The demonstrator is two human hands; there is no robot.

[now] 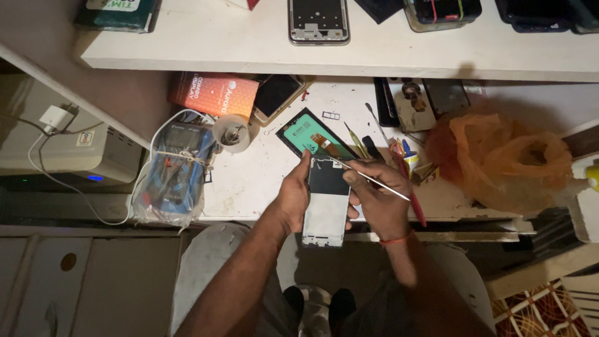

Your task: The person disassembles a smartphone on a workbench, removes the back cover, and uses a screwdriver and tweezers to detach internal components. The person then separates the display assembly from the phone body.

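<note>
Your left hand (293, 196) covers the left edge of the phone frame (326, 203), and your right hand (379, 203) hides its right edge. The metal tool's (374, 181) tip is too fine to make out. On the shelf (249, 50), another phone frame (318, 22) and dark cases (543, 15) are cut off by the top edge.

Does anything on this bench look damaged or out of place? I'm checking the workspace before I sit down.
The phone frame in the left hand is stripped: no screen, insides bare. The right hand holds a thin metal tool at its top edge. The loose display panel lies askew on the bench behind it.
</note>
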